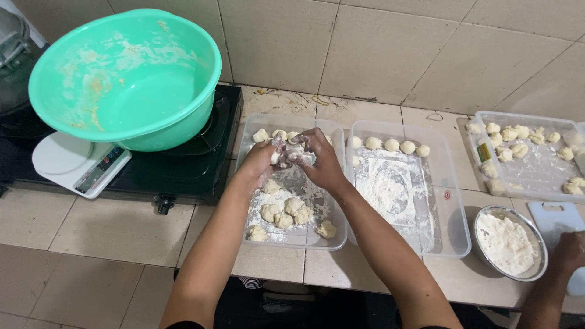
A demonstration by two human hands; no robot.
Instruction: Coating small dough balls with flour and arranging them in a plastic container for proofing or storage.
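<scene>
My left hand (263, 159) and my right hand (318, 159) meet above a clear plastic tray (317, 240), both closed around one pale piece of dough (291, 153) dusted with flour. Below them in that tray lie several rough dough lumps (286, 213) on loose flour, and a few rounded balls (270, 134) line its far edge. A second clear tray (452, 219) to the right holds a flour patch and a row of smooth dough balls (391, 144) along its far side.
A green plastic basin (131, 73) smeared with dough rests on a black stove (183, 173) beside a white kitchen scale (76, 161). Far right: a third tray of dough pieces (530, 176), a metal bowl of flour (510, 242), a white cutting board (557, 216), another person's hand (571, 251).
</scene>
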